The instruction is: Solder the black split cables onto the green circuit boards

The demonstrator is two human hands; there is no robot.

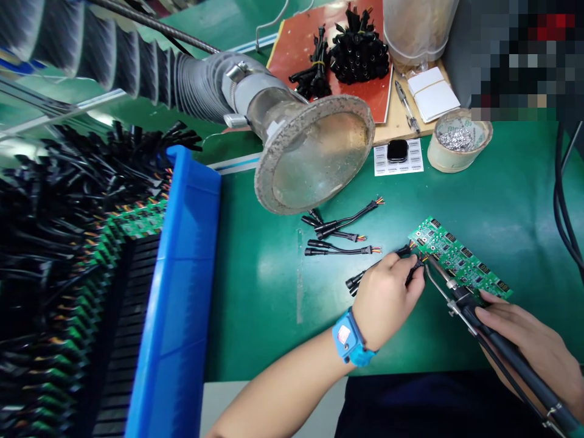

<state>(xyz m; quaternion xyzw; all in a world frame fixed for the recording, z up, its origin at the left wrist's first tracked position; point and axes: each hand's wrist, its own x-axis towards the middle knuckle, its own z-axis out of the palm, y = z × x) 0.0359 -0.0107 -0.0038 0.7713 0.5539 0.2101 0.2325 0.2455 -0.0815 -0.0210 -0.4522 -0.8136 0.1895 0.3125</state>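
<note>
On the green surface (274, 304), a black wire harness (358, 281) is pinched in the left hand (385, 298), its wires held at the edge of a green circuit board (460, 258). A soldering iron (502, 347) is gripped in the closed right hand (524, 334), its tip at that edge. Three more harnesses (337, 234) are laid just beside.

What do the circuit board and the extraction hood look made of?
The circuit board looks like laminate under glossy green solder mask, judging by its sheen. The flared extraction hood seems dull, scuffed metal, perhaps aluminium, with a pale, crusty rim.
</note>
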